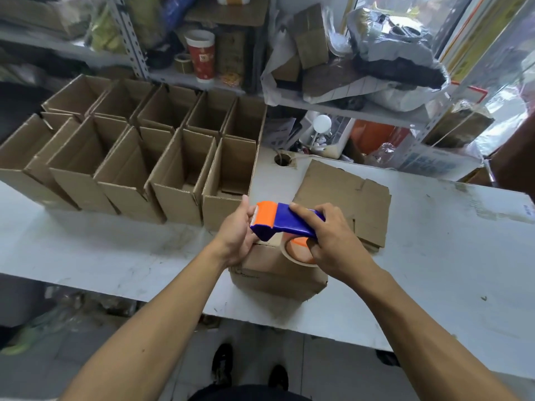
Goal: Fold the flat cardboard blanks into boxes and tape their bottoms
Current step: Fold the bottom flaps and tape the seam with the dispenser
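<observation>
A folded cardboard box [275, 273] stands bottom-up at the near edge of the white table [434, 256]. Above it I hold a blue and orange tape dispenser [285, 219] with a roll of clear tape [298, 251]. My right hand [333, 241] grips the dispenser's blue body and the roll. My left hand [237, 230] cups the orange cutter end, thumb up beside it, and lies against the box's top left edge. A stack of flat cardboard blanks [347, 195] lies just behind the box.
Several open finished boxes [162, 157] stand in two rows on the table's left half. Cluttered metal shelves [347, 108] with bags, a red cup [201, 55] and cartons run along the back. A cable hole [281, 159] is in the tabletop. My shoes [223, 363] show below.
</observation>
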